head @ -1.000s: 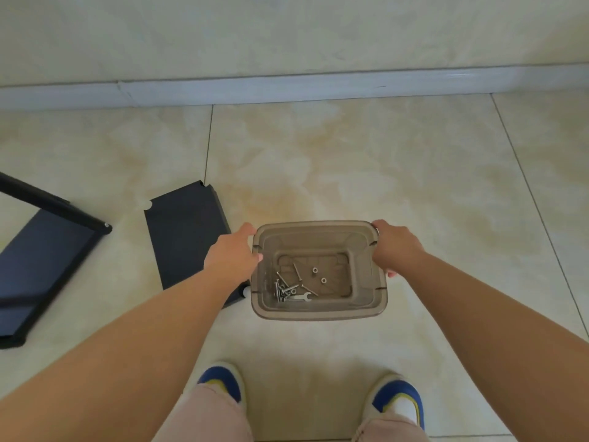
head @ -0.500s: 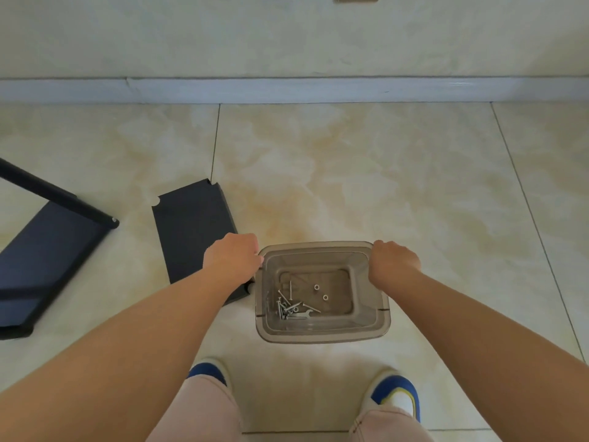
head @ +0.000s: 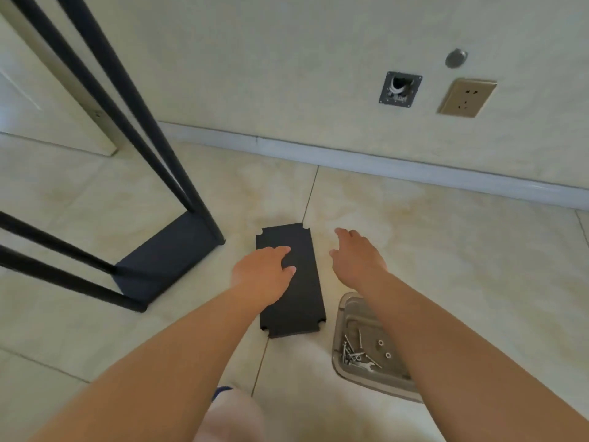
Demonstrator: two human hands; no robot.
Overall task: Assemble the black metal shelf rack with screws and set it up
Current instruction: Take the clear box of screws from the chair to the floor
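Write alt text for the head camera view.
Two bare hands reach toward a flat black shelf panel on the tiled floor, the left hand over it, the right hand beside it. A plastic bin holding screws sits right; a partly assembled rack stands left.

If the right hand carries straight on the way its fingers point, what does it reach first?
Probably bare floor tile just right of the black shelf panel; the right hand points ahead and slightly left, with the baseboard beyond. Height is unclear.
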